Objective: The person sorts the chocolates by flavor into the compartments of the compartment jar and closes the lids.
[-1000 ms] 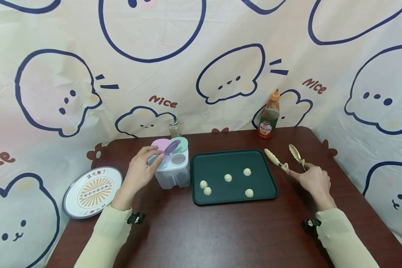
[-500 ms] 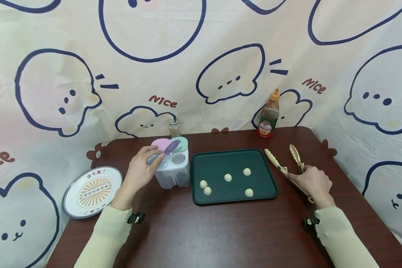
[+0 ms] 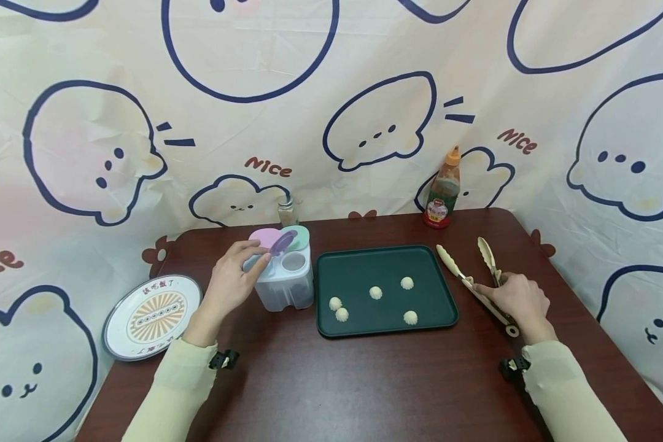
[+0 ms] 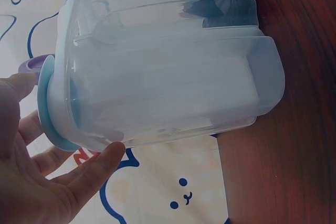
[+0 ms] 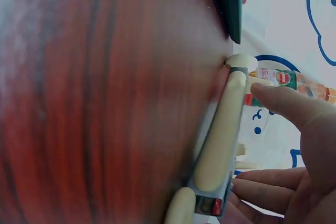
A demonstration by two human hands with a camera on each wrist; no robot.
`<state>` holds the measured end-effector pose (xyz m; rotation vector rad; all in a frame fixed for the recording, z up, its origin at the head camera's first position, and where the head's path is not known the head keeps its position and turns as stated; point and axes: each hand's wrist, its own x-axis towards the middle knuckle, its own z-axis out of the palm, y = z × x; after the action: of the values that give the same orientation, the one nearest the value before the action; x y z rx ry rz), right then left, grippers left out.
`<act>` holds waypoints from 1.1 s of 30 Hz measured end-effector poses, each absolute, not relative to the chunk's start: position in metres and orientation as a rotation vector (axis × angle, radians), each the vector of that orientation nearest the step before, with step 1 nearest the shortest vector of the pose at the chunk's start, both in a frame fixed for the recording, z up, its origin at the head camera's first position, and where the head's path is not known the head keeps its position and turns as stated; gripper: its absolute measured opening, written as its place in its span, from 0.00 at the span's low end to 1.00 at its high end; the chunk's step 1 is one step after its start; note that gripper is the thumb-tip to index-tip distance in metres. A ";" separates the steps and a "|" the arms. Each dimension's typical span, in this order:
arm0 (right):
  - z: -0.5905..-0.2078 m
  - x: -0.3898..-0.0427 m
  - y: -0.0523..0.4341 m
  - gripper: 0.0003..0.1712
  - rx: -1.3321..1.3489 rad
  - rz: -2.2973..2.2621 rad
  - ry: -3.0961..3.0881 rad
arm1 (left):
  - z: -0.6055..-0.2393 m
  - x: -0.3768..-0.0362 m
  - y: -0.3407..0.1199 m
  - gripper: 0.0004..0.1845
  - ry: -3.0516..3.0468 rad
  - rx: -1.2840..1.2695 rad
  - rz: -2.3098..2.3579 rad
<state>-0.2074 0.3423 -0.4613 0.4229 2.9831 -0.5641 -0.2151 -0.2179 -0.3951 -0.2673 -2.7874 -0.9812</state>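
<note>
While five dumplings (image 3: 376, 293) lie apart, right hand (image 3: 516, 299) fingers pinch one tongs (image 3: 471, 279).

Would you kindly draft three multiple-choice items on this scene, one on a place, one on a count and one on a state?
1. Where does the orange-capped sauce bottle stand?
A. At the back edge of the dark brown wooden table, behind the dark green rectangular tray
B. On the tray
C. On the round patterned plate

2. How many small white dumplings lie on the tray?
A. Three
B. Five
C. Seven

3. How do the cream-coloured tongs lie?
A. Lifted above the tray
B. On the table, arms spread apart, the right hand on them
C. Clamped round a dumpling

Answers:
1 A: the head view shows it by the backdrop, behind the tray's right corner.
2 B: five pieces count out on the tray.
3 B: both arms fan out on the wood right of the tray, under the fingers.
</note>
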 end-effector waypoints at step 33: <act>-0.423 -0.214 0.299 0.37 0.019 -1.099 3.102 | -0.393 -0.215 -0.217 0.30 -2.816 -0.241 -0.976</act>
<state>-0.2140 0.2985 -0.4228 0.0188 3.1019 -1.0989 -0.2149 -0.2169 -0.3934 -0.2413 -2.8157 -0.9761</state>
